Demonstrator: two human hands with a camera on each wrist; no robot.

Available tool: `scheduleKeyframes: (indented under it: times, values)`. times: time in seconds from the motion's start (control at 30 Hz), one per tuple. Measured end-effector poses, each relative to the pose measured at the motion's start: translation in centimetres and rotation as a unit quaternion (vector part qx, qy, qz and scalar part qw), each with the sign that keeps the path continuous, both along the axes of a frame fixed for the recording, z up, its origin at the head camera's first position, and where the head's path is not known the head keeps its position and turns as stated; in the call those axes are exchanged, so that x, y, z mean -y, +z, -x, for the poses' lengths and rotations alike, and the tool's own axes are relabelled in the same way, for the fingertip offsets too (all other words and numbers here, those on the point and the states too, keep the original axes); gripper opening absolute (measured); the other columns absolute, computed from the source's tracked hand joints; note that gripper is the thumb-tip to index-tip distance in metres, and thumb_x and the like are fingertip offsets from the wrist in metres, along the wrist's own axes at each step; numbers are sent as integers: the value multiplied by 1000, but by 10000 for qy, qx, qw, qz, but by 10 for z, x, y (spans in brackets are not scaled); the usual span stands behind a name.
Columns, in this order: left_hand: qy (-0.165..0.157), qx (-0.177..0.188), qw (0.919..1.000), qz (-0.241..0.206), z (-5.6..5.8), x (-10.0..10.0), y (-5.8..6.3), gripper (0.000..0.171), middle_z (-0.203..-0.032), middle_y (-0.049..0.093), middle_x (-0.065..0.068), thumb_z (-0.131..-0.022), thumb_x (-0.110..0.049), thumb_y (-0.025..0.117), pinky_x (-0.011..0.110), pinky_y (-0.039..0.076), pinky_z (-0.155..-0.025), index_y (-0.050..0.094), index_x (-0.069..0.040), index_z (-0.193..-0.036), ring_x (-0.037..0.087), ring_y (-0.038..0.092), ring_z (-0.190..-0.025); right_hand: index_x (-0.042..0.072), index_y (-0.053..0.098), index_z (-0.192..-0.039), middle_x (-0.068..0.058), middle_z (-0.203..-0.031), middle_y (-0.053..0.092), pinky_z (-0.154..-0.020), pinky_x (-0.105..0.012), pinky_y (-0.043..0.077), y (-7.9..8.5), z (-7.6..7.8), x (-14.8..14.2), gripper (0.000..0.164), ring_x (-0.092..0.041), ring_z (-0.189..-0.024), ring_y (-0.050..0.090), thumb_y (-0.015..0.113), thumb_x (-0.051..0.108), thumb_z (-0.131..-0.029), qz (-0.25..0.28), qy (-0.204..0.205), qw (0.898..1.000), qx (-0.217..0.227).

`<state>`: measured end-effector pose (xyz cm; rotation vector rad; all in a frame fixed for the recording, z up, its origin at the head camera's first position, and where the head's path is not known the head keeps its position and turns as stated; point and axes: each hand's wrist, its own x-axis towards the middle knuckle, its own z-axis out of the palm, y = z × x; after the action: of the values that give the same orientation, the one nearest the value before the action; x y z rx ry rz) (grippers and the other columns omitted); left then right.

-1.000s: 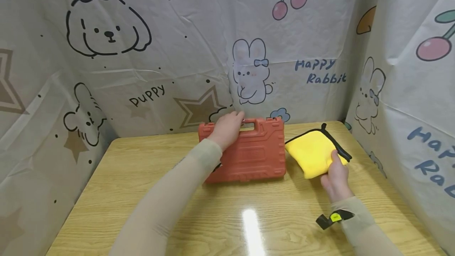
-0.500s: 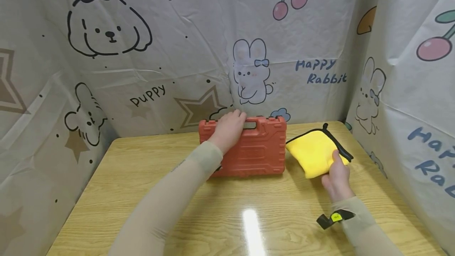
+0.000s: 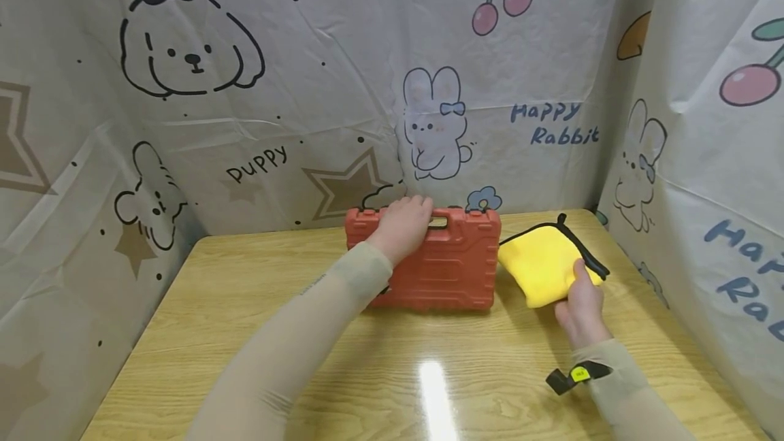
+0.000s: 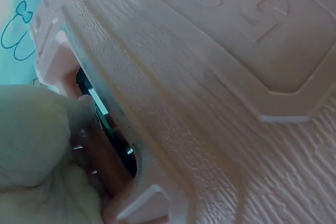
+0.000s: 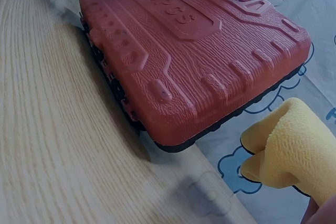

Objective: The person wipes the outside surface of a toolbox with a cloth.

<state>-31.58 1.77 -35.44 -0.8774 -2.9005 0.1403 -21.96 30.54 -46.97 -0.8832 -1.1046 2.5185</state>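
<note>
A red plastic carry case (image 3: 450, 271) with a black back half stands on its long edge towards the rear of the table, handle upwards. My left hand (image 3: 401, 229) grips the handle from above; in the left wrist view a fingertip (image 4: 86, 109) reaches into the handle slot. Whether the case's lower edge touches the table is hard to tell. To its right, my right hand (image 3: 584, 305) pinches a yellow cloth (image 3: 539, 265) with black edging, thumb on top. That cloth hangs folded beside the case in the right wrist view (image 5: 296, 148).
A wooden table (image 3: 245, 332) lies beneath, with a bright light reflection (image 3: 436, 393) near the front. Printed fabric (image 3: 318, 87) hangs close behind the table and along both sides. A black strap (image 3: 578, 374) with a yellow-green tag circles my right wrist.
My left hand and the case first rise slightly, then lower and shift a little to the right, nearer the yellow cloth. My right hand and the cloth stay practically still.
</note>
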Motion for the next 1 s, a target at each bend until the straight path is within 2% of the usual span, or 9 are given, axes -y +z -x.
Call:
scheduleKeyframes:
  times: [0.23, 0.43, 0.77, 0.87, 1.0]
  values:
    - [-63, 35, 10000, -57, -1, 3, -1, 12, -113, 65, 7, -109, -13, 52, 41, 55, -94, 58, -10, -119, 26, 64, -106, 24, 27, -162, 13, -142, 49, -121, -27, 34, 1, 0, 1, 65, -7, -141, 41, 46, 50, -106, -7, -16, 10000, 64]
    - [-14, -83, 9999, -95, -3, 4, -2, 11, -113, 65, 7, -108, -13, 55, 41, 55, -93, 57, -10, -118, 26, 63, -104, 24, 25, -163, 12, -148, 46, -123, -28, 33, 1, 0, 2, 66, -7, -144, 39, 46, 49, -106, -3, 7, 10000, 16]
    - [133, -404, 9990, 118, -3, 6, -2, 18, -111, 59, 7, -105, -12, 59, 37, 55, -91, 54, -9, -122, 24, 58, -100, 25, 22, -164, 10, -163, 35, -126, -30, 29, -2, 0, 1, 66, -9, -149, 35, 43, 49, -107, -55, 55, 10000, -34]
    - [102, -421, 9989, 163, -4, 7, -2, 19, -111, 59, 8, -105, -12, 60, 37, 55, -92, 53, -9, -122, 24, 57, -100, 25, 22, -164, 11, -159, 39, -125, -29, 30, -1, 0, 0, 66, -8, -148, 36, 45, 49, -106, 5, 19, 10000, -60]
    - [-49, -377, 9991, 182, -9, 8, 1, 17, -109, 61, 8, -106, -11, 57, 39, 55, -90, 53, -7, -122, 25, 60, -98, 22, 25, -163, 12, -143, 49, -121, -26, 34, -1, 0, -1, 66, -7, -143, 40, 47, 47, -106, 114, -100, 9999, -60]
